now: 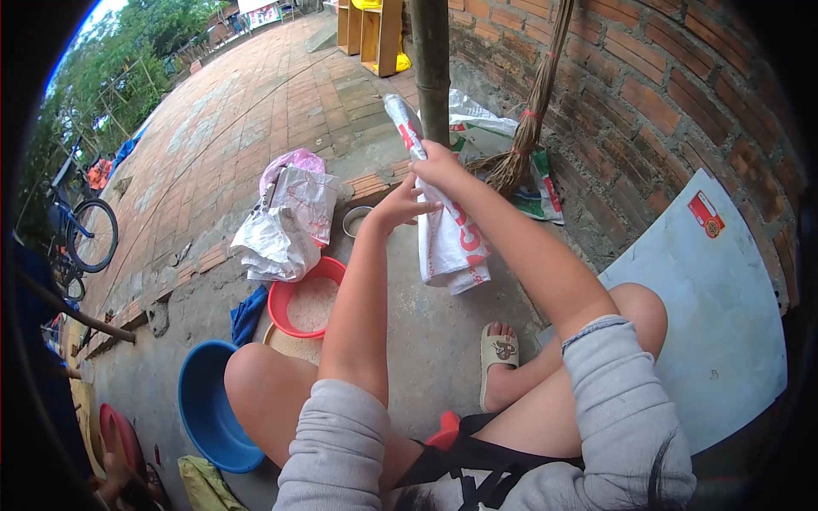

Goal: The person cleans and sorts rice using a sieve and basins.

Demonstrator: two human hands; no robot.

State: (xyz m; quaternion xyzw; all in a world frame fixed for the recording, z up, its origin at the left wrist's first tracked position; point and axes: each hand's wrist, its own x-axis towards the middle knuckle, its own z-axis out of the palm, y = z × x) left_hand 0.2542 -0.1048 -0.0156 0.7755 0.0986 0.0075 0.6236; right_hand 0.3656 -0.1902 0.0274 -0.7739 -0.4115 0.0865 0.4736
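My right hand (438, 167) is closed around a white plastic sack (452, 243) with red lettering. Above that fist the sack is bunched into a narrow roll, while its wider part hangs below. My left hand (397, 204) rests against the sack's left side, just under the right hand, with its fingers spread. Left of the sack, a small bowl (355, 222) is partly covered by my left forearm. A red basin (308, 298) of pale grain stands nearer my left knee, over a partly hidden tray of grain (290, 343).
Crumpled white sacks (285, 221) lie behind the red basin. A blue basin (213, 409) stands at my left. A straw broom (528, 128) leans by a bamboo post (430, 68) and a brick wall (682, 77). A pale board (716, 315) lies right.
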